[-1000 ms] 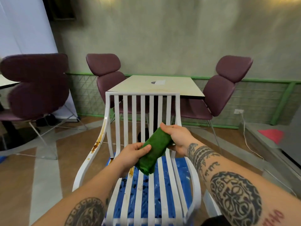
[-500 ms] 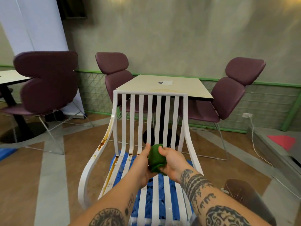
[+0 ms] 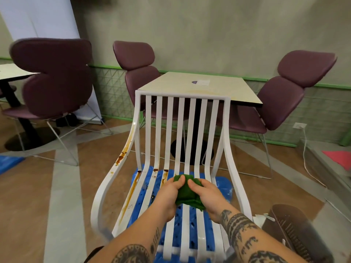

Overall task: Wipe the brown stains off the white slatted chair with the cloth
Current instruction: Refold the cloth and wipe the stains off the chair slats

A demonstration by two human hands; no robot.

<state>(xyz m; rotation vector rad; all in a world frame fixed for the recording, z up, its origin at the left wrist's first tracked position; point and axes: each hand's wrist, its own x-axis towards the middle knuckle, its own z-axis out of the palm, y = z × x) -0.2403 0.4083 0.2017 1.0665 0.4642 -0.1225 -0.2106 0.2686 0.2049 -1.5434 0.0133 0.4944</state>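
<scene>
While the left hand [image 3: 168, 194] grips the green cloth [image 3: 188, 192], the right hand [image 3: 206, 194] clutches it too

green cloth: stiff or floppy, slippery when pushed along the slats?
Likely floppy: the green cloth is bunched into a wad between the left hand and right hand. Probably light: both hands hold it without visible strain. Its matte, fuzzy look suggests it drags rather than slips on the white slatted chair, and it may sag into the slat gaps.
</scene>
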